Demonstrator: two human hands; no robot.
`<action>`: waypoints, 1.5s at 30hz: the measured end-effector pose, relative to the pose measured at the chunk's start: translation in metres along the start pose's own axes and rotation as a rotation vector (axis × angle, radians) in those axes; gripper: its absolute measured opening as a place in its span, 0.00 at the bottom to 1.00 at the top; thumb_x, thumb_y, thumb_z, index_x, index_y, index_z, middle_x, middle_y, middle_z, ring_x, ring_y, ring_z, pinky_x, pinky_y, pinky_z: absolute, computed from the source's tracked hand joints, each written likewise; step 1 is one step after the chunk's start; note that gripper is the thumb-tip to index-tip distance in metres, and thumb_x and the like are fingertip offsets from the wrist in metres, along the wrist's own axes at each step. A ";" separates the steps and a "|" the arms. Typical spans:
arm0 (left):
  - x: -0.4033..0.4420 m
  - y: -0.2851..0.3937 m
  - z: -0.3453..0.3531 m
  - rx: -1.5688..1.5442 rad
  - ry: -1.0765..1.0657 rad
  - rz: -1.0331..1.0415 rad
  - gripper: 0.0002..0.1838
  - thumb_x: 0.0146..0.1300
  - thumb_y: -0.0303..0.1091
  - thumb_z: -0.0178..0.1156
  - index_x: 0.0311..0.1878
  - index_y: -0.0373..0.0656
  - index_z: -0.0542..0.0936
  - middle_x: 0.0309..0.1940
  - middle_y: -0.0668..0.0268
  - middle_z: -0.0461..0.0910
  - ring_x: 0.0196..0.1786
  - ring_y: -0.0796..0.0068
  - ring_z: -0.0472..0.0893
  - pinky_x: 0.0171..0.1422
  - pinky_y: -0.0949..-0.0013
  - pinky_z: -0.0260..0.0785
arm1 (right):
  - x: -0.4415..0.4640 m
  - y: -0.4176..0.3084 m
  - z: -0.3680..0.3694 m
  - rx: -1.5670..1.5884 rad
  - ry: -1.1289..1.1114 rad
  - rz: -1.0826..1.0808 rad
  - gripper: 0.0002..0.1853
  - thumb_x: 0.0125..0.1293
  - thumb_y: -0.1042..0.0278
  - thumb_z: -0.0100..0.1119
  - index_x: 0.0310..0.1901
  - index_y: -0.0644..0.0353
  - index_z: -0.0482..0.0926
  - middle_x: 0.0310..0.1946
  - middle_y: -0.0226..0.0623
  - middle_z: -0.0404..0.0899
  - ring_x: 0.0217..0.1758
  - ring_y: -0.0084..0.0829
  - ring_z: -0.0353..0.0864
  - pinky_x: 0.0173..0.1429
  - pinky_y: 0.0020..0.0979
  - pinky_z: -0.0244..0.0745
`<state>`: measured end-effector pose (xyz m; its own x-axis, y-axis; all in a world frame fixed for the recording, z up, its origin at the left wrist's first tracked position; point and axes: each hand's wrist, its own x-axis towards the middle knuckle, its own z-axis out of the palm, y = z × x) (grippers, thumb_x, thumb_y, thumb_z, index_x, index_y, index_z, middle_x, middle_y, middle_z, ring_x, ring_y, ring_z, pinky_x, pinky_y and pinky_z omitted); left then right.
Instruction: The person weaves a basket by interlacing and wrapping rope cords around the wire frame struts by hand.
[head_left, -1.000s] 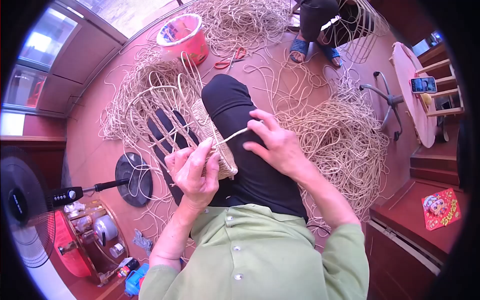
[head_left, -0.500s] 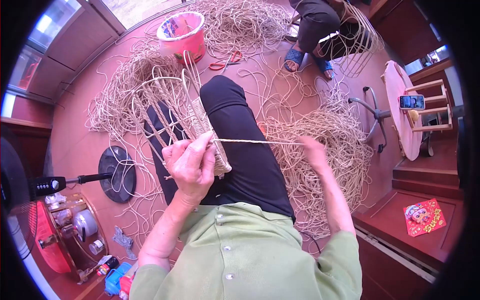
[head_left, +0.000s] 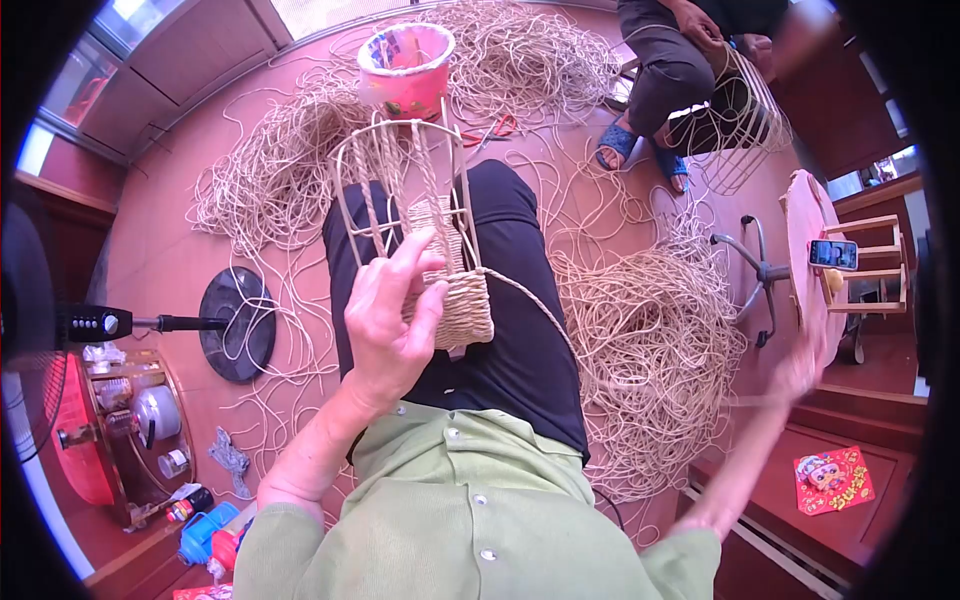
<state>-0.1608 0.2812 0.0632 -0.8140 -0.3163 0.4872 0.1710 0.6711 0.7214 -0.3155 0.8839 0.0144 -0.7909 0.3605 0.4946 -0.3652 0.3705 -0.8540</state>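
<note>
A partly woven frame of pale cord and rods rests on my lap, its woven end towards me and its bare rods pointing away. My left hand is at the frame's left side, thumb and fingers curled against the weave. From the frame's right edge a strand of cord runs over my right thigh towards the cord pile. My right hand is stretched far out to the right, smeared by motion, and its fingers cannot be made out.
Piles of loose cord lie on the floor. Beyond my knees are a pink bucket and red scissors. Another person in blue sandals handles a similar frame. A fan base stands at left, a phone at right.
My right hand has swung far out to the right. The frame has turned more upright on my lap, and the cord that was taut from it now hangs in a loose curve.
</note>
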 end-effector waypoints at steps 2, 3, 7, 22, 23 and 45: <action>0.003 0.002 -0.004 -0.045 -0.100 -0.112 0.32 0.68 0.19 0.61 0.76 0.43 0.70 0.45 0.60 0.89 0.42 0.67 0.88 0.49 0.68 0.80 | -0.048 -0.101 0.165 0.084 -0.308 -0.348 0.17 0.76 0.72 0.51 0.61 0.68 0.78 0.60 0.48 0.79 0.66 0.40 0.78 0.73 0.37 0.72; 0.006 0.003 -0.004 -0.010 -0.073 -0.102 0.33 0.68 0.19 0.61 0.76 0.44 0.68 0.44 0.58 0.89 0.40 0.63 0.88 0.46 0.65 0.80 | -0.072 -0.152 0.247 0.160 -0.479 -0.499 0.15 0.73 0.73 0.54 0.58 0.67 0.81 0.57 0.47 0.81 0.62 0.40 0.81 0.69 0.36 0.75; 0.021 0.006 -0.008 0.106 -0.097 -0.128 0.39 0.68 0.18 0.55 0.82 0.47 0.58 0.52 0.48 0.85 0.46 0.49 0.88 0.47 0.54 0.81 | -0.180 -0.203 0.369 0.413 -0.822 -0.791 0.10 0.60 0.75 0.66 0.44 0.63 0.87 0.47 0.40 0.85 0.58 0.42 0.84 0.65 0.42 0.77; 0.024 -0.003 -0.029 0.096 -0.072 -0.046 0.45 0.61 0.14 0.57 0.82 0.47 0.55 0.35 0.49 0.85 0.36 0.55 0.88 0.40 0.55 0.78 | -0.158 -0.249 0.351 -0.104 -0.908 -0.917 0.18 0.61 0.74 0.64 0.55 0.56 0.82 0.58 0.33 0.84 0.74 0.47 0.69 0.76 0.54 0.58; 0.015 0.012 -0.044 0.041 -0.056 -0.001 0.44 0.63 0.14 0.57 0.81 0.45 0.55 0.36 0.51 0.85 0.35 0.60 0.87 0.39 0.59 0.78 | -0.153 -0.261 0.348 -0.151 -0.791 -0.969 0.19 0.61 0.73 0.65 0.56 0.56 0.82 0.60 0.32 0.83 0.74 0.48 0.69 0.75 0.53 0.58; 0.008 -0.002 -0.057 -0.247 -0.099 -0.389 0.40 0.68 0.15 0.50 0.82 0.47 0.55 0.55 0.47 0.85 0.33 0.76 0.87 0.34 0.72 0.79 | -0.187 -0.267 0.384 -0.173 -0.927 -0.959 0.11 0.65 0.66 0.67 0.27 0.55 0.77 0.21 0.33 0.76 0.27 0.36 0.79 0.49 0.40 0.72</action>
<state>-0.1357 0.2389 0.0937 -0.8910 -0.4388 0.1167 -0.0402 0.3321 0.9424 -0.2591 0.3887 0.0877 -0.3235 -0.7824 0.5322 -0.9461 0.2756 -0.1700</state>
